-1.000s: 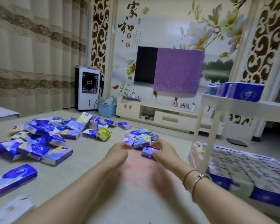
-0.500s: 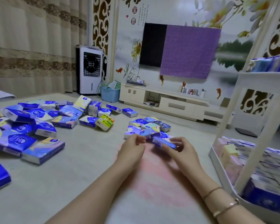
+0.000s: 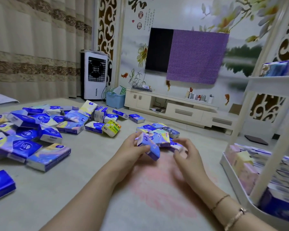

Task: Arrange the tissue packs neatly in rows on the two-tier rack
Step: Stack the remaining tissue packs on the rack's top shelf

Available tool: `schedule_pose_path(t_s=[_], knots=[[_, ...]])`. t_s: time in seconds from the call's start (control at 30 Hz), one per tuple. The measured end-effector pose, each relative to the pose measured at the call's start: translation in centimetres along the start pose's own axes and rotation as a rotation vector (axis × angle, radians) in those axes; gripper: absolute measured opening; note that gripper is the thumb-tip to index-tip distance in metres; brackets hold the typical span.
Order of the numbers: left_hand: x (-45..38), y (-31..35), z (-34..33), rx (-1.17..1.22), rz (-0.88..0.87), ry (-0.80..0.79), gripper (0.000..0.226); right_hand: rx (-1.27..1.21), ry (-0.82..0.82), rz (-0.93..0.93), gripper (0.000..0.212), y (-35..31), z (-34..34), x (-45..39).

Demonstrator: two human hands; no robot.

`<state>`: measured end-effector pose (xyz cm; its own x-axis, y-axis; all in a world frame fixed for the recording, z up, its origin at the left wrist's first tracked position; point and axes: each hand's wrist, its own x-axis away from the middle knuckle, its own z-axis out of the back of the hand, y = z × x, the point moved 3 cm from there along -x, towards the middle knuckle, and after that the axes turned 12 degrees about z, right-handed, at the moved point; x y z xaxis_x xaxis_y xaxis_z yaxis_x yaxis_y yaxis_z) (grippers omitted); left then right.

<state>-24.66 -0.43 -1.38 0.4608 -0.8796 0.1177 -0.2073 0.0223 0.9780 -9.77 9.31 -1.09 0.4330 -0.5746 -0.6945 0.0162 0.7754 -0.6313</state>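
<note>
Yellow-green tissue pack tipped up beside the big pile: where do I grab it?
Probably pinch the yellow-green plastic-wrapped tissue pack across its two broad faces, coming from above. It stands tilted on an edge, its upper end is free, and the blue packs crowd only its left.

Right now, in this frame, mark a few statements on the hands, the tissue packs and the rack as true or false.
1. The left hand grips a tissue pack. True.
2. The right hand rests on the rack's top shelf. False: it is low over the floor, at the small pile of packs.
3. The rack's lower tier already holds packs. True.
4. The yellow-green pack sits on the rack. False: it lies on the floor.
5. A purple cloth covers part of the TV. True.
</note>
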Motion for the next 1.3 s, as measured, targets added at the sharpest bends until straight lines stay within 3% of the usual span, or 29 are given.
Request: schedule_pose_path(t_s=[0.07, 0.17, 0.3, 0.57, 0.63, 0.73, 0.8, 0.9, 1.0, 1.1, 1.17, 1.23, 1.3], knots=[[-0.1, 0.1, 0.0, 0.053, 0.033, 0.013, 0.064, 0.239, -0.016, 0.059, 0.036, 0.7, -0.7, -1.5], [-0.4, 0.1, -0.2, 0.054, 0.064, 0.015, 0.070, 0.458, -0.175, 0.147, 0.045, 1.9, -2.9, -3.9], [-1.4, -0.3, 0.6, 0.032, 0.097, 0.080, 0.047, 0.563, -0.339, 0.041, 0.051, 2.3, -4.6, -5.7], [-1.1, -0.5, 1.1, 0.054, 0.161, 0.188, 0.039, 0.768, -0.514, -0.008, 0.051, 2.0, -3.1, -5.5], [-0.8, -0.4, 1.0, 0.057, 0.161, 0.198, 0.042, 0.696, -0.459, -0.087, 0.042, 1.8, -2.1, -5.3], [-0.5, -0.2, 0.9, 0.059, 0.173, 0.178, 0.048, 0.304, -0.269, -0.248, 0.025, 1.0, -1.2, -5.0], [-0.2, 0.1, 0.6, 0.050, 0.179, 0.161, 0.047, 0.068, -0.228, -0.298, 0.019, 0.5, -1.7, -4.7], [-0.3, 0.4, 0.1, 0.118, 0.186, 0.147, 0.024, 0.029, -0.328, -0.244, 0.032, 0.0, -3.4, -4.0], [-0.4, 0.6, 0.6, 0.053, 0.124, 0.220, 0.027, -0.080, -0.463, -0.235, 0.027, -0.9, -5.1, -3.5], [-0.4, 0.8, 2.2, 0.086, 0.108, 0.301, 0.024, -0.224, -0.401, -0.256, 0.035, -1.3, -5.8, -4.4], [-0.6, 1.0, 3.7, 0.048, 0.079, 0.415, 0.029, -0.015, -0.363, -0.144, 0.053, -0.9, -6.0, -5.8], [-0.5, 1.5, 4.7, -0.048, 0.028, 0.509, 0.028, 0.283, -0.520, 0.033, 0.070, -0.6, -7.2, -7.3], [-0.5, 1.7, 5.5, -0.089, 0.000, 0.554, 0.027, 0.493, -0.760, 0.108, 0.072, 0.1, -8.8, -8.7]])
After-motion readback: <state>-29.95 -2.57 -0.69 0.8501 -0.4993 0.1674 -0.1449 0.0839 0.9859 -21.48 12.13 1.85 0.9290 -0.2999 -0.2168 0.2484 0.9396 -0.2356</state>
